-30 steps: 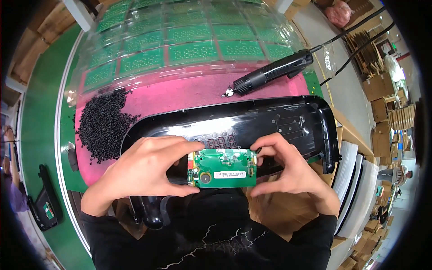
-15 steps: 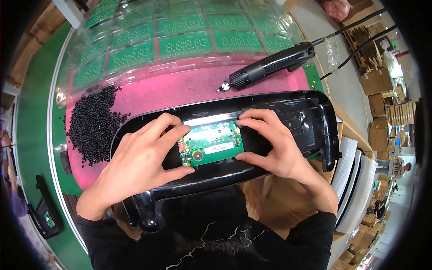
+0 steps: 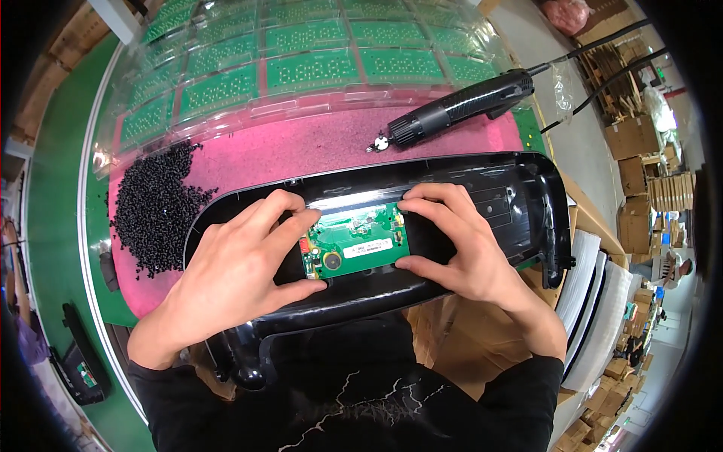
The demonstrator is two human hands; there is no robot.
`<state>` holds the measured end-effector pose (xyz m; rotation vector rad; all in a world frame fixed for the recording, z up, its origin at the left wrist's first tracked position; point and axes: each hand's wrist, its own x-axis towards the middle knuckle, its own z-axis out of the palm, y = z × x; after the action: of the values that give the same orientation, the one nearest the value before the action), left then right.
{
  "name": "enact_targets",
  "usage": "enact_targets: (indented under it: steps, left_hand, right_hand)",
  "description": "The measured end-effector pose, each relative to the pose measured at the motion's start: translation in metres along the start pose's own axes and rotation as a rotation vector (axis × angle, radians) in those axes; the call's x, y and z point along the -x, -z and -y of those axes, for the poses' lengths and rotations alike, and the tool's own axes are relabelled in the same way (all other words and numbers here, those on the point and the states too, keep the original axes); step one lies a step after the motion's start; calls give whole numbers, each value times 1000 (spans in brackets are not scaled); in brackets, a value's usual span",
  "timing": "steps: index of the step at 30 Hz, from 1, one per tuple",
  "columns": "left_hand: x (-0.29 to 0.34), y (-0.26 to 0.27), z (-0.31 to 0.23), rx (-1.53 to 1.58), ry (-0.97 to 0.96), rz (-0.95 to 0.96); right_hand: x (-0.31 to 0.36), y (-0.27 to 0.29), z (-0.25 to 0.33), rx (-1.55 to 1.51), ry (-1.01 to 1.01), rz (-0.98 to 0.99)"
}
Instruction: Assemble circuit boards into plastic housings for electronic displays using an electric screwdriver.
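Circuit board [image 3: 357,245] lies lengthwise left-right inside black housing [image 3: 520,196], pinched equally between left hand [image 3: 239,265] and right hand [image 3: 457,242].

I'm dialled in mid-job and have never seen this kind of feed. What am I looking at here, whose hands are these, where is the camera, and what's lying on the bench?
There is no machine: a person works bare-handed, and the one picture comes from a fisheye camera on their head looking down, so straight edges bend. The left hand and right hand pinch a small green circuit board by its ends, holding it inside a long black plastic housing. That housing lies on a pink mat. To the left sits a pile of black pellets. Behind are clear trays of green circuit boards. A black electric screwdriver rests at the upper right, untouched.
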<state>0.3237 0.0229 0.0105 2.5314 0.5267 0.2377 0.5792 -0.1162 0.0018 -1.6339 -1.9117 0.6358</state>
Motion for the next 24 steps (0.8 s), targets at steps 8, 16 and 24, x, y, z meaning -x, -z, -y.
enact_targets:
  steps: [8,16,24]
  left_hand:
    - [0,2,-1,-33,3,31]
    - [2,3,-1,-27,-1,59]
    - [3,2,0,-27,-13,71]
  right_hand:
    - [-2,0,1,18,8,-6]
    - [-2,-2,2,10,-16,-31]
    - [2,-3,3,48,1,-6]
